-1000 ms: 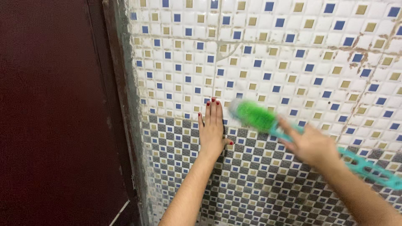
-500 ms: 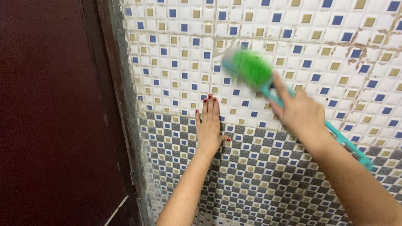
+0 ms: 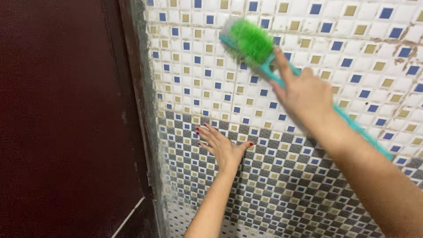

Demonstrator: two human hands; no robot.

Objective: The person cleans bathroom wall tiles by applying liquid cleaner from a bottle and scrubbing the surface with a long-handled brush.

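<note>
The right hand (image 3: 304, 94) is clamped on one brush (image 3: 251, 42), its green bristles against the upper white tiles. The left hand (image 3: 220, 145) lies flat, fingers spread, on the tiled wall (image 3: 352, 35) beside one dark door (image 3: 66, 119).

Both forearms are bare up to the frame edge, with no sleeves, watch or bracelets showing. The left hand (image 3: 222, 146) has slim fingers with short nails painted a glossy dark red; no rings are visible. The right hand (image 3: 304, 94) is blurred, so its nails cannot be made out.
</note>
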